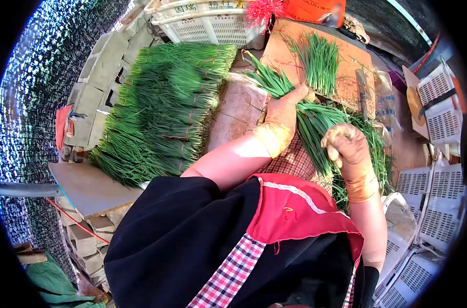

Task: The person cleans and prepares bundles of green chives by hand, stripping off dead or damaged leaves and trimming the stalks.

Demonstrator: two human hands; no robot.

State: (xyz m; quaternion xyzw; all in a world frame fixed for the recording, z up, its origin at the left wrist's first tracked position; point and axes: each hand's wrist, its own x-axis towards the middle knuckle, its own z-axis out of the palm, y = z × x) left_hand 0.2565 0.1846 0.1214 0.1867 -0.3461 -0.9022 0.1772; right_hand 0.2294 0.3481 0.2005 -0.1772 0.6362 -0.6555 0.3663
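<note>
My left hand, in a dirty orange glove, is closed around a bunch of green chives; leaves stick out on both sides of it. My right hand, also gloved, is curled into a fist above the leaves at my lap. What it holds, if anything, is hidden. Loose chives lie beneath and beside it. Beyond my left hand, another small pile of chives rests on an orange-brown board. A knife lies at that board's right side.
Tied chive bundles are stacked in rows to the left, beside grey blocks. A white crate and red twine are at the back. More white crates stand on the right. A flat panel sits at lower left.
</note>
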